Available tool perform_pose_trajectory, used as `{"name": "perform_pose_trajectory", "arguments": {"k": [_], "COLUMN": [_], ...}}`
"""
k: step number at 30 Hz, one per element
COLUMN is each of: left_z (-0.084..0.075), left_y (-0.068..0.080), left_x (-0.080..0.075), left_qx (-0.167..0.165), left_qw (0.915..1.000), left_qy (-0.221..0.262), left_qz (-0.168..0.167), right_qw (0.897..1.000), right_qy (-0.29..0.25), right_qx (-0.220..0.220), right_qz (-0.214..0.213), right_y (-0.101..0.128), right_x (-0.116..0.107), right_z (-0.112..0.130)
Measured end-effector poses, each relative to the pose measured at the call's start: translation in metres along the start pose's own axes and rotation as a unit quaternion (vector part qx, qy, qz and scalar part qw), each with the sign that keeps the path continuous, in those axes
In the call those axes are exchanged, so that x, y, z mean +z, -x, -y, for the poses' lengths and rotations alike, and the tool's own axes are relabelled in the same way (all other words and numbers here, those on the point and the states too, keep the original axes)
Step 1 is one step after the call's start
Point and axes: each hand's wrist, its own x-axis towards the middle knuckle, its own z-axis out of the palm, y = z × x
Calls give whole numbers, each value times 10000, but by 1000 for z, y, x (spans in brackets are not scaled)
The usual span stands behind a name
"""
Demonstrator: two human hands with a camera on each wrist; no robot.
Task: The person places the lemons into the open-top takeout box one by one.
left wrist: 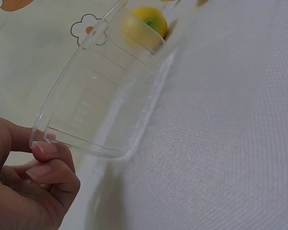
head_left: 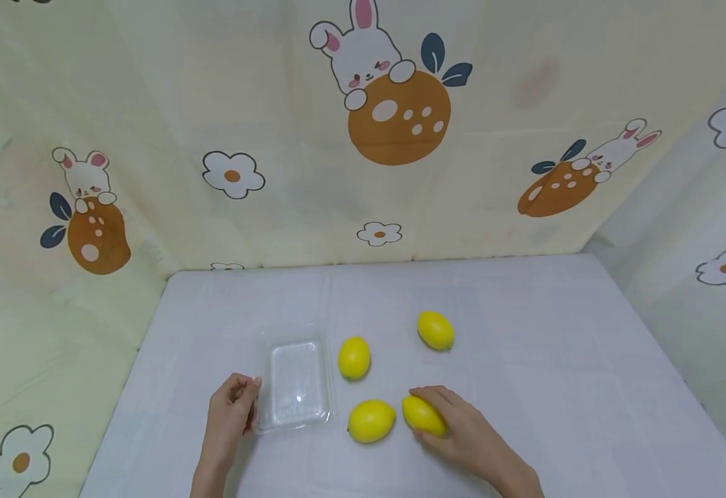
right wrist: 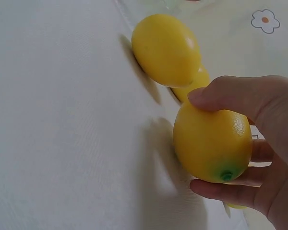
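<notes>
A clear plastic tray (head_left: pixel 300 423) lies on the white-covered table, its inside bare. My left hand (head_left: pixel 230 413) pinches the tray's left rim between thumb and fingers; the left wrist view shows the pinched corner of the clear tray (left wrist: pixel 101 96) close up. My right hand (head_left: pixel 462 436) grips a yellow lemon (right wrist: pixel 211 141) with thumb on one side and fingers on the other. Just left of it lies a second lemon (head_left: pixel 371 420), apart from the held one. Another lemon (head_left: pixel 354 358) sits right beside the tray, and one more lemon (head_left: pixel 435 330) lies farther back.
The table (head_left: pixel 556 360) carries a white cloth and ends at a curtain (head_left: pixel 294 104) printed with rabbits and flowers. Similar cloth hangs on the left and right sides.
</notes>
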Motion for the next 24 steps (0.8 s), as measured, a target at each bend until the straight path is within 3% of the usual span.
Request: {"name": "perform_pose_trajectory", "arguments": {"k": [6,16,24], "left_z": [1,0,0], "left_y": [0,0,1], "left_x": [1,1,1], "left_qx": [39,75,47], "left_qw": [10000,9999,9999], "left_qy": [-32,52,9], "left_qz": [-65,-50,-103], "right_qw": [9998,9940,9909], "right_qy": [111,287,305], "right_qx": [-79,-805,-1206], "right_qz": [-137,-682,-519], "right_y": [3,1,-16], "right_x": [-8,-25,-39], "right_z": [5,13,35]}}
